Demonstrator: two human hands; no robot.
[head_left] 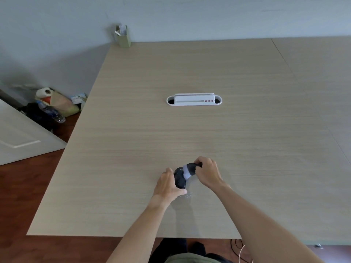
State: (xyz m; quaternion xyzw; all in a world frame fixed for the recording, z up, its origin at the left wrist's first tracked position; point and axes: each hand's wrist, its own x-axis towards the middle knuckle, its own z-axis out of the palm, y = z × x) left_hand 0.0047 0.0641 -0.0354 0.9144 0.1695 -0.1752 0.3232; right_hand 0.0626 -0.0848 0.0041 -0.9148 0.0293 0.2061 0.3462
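Head view, looking down over a pale wood-grain worktop (190, 130). In the near middle of it, 2 bare hands work on 1 small dark sock (180, 180) with a pale band (187, 172) of grey-lilac across it. The sock sits on or just above the worktop surface, well back from the near edge; which of the 2 cannot be told.

The left hand (168, 184) is wrapped round the rounded, darker end, with the fingers curled over the far side and the thumb under the near side. The right hand (208, 172) pinches the other end, its fingers closed on the fabric just past the pale band.

The sock's long axis runs on a diagonal. The bulging end points toward the person and slightly left, and the gripped end points away and to the right.

Judged from this, the likeliest slip is the fabric pulling free of the right hand's pinch if the 2 hands tug apart too hard. The bulging end could also loosen and spill open should the left hand ease its hold. A small clear glint lies by the left thumb, too small to identify.

Farther back, a white oval cable port (194, 99) is set into the worktop, and a green box (123, 37) stands at the far left corner against the wall. On the floor (22, 196) to the left are a paper roll (44, 92), a plastic bottle (52, 112) among bags, and a white door panel (19, 133)
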